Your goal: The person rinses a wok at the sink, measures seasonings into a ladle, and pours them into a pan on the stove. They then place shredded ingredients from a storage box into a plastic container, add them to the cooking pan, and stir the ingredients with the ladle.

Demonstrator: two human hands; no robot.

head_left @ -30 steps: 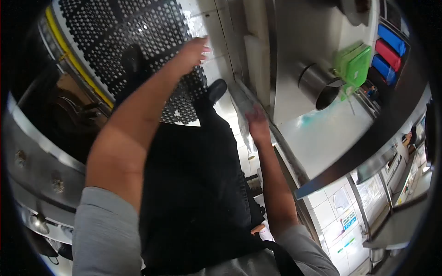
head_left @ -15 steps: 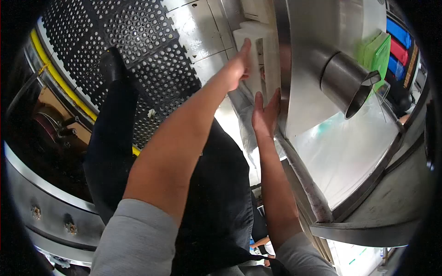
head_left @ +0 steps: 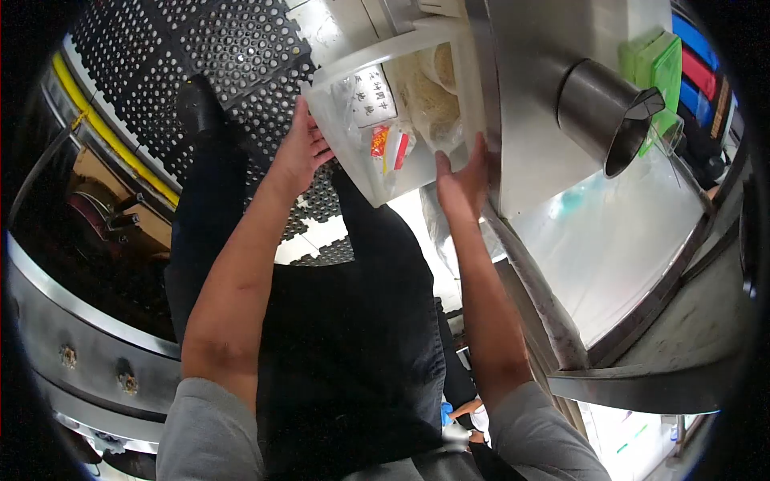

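Observation:
A translucent white plastic bin (head_left: 362,172) lies between my hands, beside the steel counter's edge. Inside it are a white card with handwritten characters (head_left: 372,94), a red and yellow packet (head_left: 379,141) and pale stringy contents in clear bags (head_left: 429,94). My left hand (head_left: 298,151) is at the bin's left side, fingers apart, its fingertips by the wall. On the right, my right hand (head_left: 464,183) rests near the bin's lower right corner, thumb and fingers spread.
On the steel counter (head_left: 529,120) a metal cylinder (head_left: 601,112) lies beside a green container (head_left: 654,72). A black perforated mat (head_left: 233,48) covers the floor. At the left is a cooking station with a yellow hose (head_left: 112,140). A person (head_left: 475,415) shows at the bottom.
The bin has come out from under the counter, leftward, showing its contents. My left hand has moved left with its side; my right hand has stayed near the counter edge.

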